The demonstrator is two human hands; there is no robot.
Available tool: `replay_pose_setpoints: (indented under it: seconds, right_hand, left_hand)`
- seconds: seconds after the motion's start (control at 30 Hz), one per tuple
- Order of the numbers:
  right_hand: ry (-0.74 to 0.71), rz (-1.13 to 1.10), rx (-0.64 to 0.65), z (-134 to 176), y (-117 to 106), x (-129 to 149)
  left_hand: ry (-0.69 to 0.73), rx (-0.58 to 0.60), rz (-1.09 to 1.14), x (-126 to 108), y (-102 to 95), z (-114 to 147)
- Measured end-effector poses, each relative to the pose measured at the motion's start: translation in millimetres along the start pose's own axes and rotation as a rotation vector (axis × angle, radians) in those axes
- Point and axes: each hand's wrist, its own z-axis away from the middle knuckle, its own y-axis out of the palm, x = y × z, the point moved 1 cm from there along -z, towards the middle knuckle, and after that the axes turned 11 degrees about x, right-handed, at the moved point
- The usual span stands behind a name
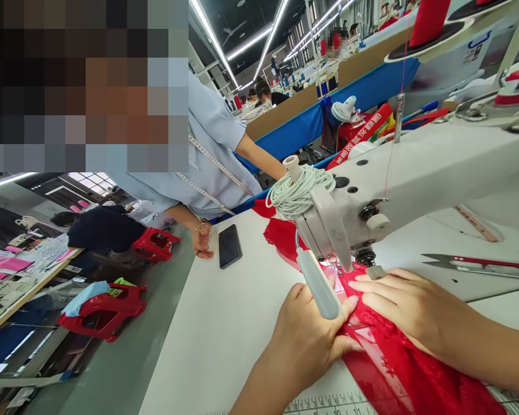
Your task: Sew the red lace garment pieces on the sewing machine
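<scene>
Red lace fabric (384,346), partly sheer, runs from under the sewing machine's needle area toward the front edge. My left hand (305,331) grips its left edge, thumb and fingers bent around the cloth; some fingertips are hidden behind the grey lamp (319,285). My right hand (410,302) lies flat on the fabric with its fingers stretched toward the needle. The white sewing machine (424,167) stands over the cloth, its lamp lighting the stitching spot. A coil of pale green cord (300,193) hangs on the machine head.
Thread snips (476,265) lie right of the machine. A black phone (230,246) rests on the white table (207,323), beside a co-worker's hand (202,239). A printed ruler scale (328,403) runs along the front edge. Red stools (108,311) stand on the floor at left.
</scene>
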Motion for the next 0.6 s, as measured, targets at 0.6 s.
replay_pose_setpoints:
  seconds: [0.6]
  right_hand:
    - [0.043, -0.047, -0.031, -1.1, 2.8, 1.1]
  left_hand:
    - [-0.003, -0.055, -0.018, -2.4, -2.8, -5.3]
